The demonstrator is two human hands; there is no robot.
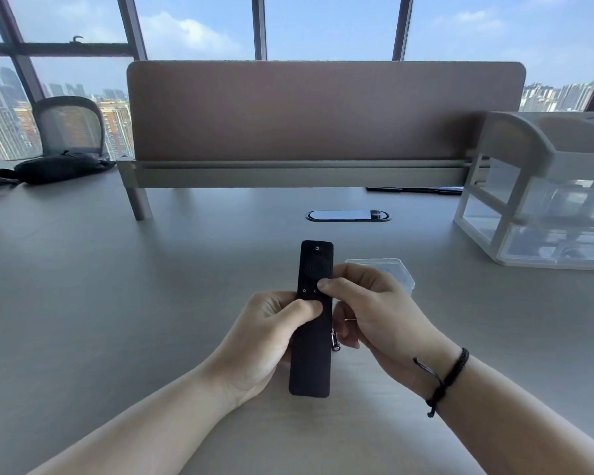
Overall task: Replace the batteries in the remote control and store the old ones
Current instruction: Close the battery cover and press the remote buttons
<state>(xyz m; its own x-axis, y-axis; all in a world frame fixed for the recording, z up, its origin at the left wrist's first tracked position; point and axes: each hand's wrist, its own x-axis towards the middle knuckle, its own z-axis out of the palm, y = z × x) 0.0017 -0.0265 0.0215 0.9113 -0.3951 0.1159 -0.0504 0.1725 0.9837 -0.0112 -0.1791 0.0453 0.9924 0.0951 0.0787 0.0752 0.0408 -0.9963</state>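
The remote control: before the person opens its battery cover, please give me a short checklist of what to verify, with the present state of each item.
1. Remote control held firmly: ok, the left hand grips its middle and the right hand pinches its edge.
2. Battery cover facing the person: not ok, the button side faces up.
3. Old batteries still inside: cannot tell.
4. Clear plastic box within reach: ok, it lies on the table just behind the right hand.
5. New batteries ready: cannot tell; the small metallic thing beside the remote is unclear.
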